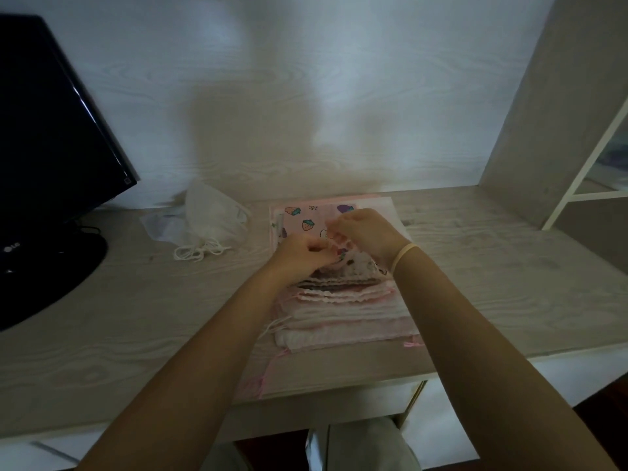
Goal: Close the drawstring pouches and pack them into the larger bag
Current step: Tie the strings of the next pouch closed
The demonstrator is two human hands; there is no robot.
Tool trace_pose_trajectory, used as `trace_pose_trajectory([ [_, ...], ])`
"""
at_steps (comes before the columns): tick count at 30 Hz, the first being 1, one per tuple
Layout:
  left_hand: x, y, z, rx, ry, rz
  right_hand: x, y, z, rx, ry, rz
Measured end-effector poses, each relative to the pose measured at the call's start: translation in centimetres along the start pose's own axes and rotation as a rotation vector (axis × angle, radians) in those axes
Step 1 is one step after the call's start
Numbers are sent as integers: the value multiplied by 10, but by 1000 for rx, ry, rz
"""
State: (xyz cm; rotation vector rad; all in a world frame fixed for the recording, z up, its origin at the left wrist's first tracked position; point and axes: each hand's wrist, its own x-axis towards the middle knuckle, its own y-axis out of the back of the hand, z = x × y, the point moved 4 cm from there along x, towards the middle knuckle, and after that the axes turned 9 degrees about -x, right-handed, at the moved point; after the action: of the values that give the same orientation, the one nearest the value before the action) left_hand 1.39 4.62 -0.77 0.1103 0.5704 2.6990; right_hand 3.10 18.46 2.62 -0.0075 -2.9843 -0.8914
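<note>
Desk (475,266), pale wood grain. Stack of pink and white drawstring pouches (343,311) at front edge, centre-right, cords trailing off front. Behind stack, toward back edge: strawberry-print larger bag (306,219), flat. Left hand (302,254) and right hand (365,232), fingers pinched narrow on top patterned pouch (353,270). White drawstring pouch (212,219) near back edge, left of centre. Monitor (51,130) at left edge.
</note>
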Motion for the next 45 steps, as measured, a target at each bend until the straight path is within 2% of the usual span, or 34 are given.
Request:
trace_pose_trajectory([
  [3,2,3,-2,61,-13,59,0,-3,-8,157,75,49],
  [6,5,8,-5,-61,43,87,1,-3,-4,253,113,85],
  [10,4,12,-9,-157,132,59,0,-10,14,10,64,77],
  [16,2,13,-5,-179,172,75,6,-22,15,-321,195,187],
  [24,2,12,-11,-123,153,84,4,-27,10,-512,287,201],
  [27,5,11,-16,-161,138,87,3,-25,13,-490,276,175],
  [34,7,14,-25,-314,51,235,3,-17,24,-485,249,140],
  [39,10,16,-21,-185,9,268,6,-21,22,-492,241,128],
  [45,10,16,-15,-22,-61,198,6,-32,14,-375,259,184],
])
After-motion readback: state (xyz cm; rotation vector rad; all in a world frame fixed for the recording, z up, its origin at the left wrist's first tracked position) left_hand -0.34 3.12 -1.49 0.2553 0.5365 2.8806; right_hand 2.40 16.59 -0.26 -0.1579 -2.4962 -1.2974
